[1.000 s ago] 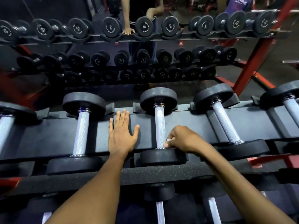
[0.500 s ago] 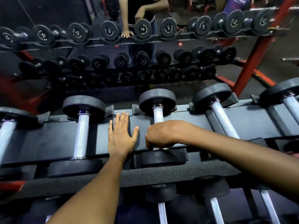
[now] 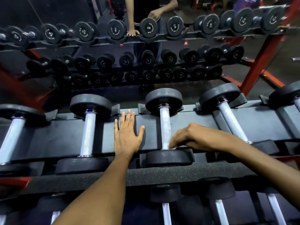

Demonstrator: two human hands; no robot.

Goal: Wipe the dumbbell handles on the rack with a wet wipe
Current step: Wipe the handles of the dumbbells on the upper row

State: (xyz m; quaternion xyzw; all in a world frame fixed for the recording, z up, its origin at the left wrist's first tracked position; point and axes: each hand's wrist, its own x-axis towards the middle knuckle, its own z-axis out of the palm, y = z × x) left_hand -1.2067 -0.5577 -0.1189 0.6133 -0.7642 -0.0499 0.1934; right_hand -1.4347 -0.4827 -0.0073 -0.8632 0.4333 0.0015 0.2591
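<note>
Right hand point(image 3: 193, 138) slid down handle point(image 3: 165, 127), pinching wipe point(image 3: 174, 147); left hand point(image 3: 126, 135) flat on rack point(image 3: 186, 125).

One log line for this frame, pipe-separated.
step: wiping handle near end | right hand: grip on wipe at handle base | left hand: flat on rack | status: in progress

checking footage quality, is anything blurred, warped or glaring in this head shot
Head view: right hand smeared by motion blur at the fingers, over the wet wipe; left hand sharp; rack bows from wide-angle distortion; mild glare on the middle dumbbell handle; dim background.
</note>
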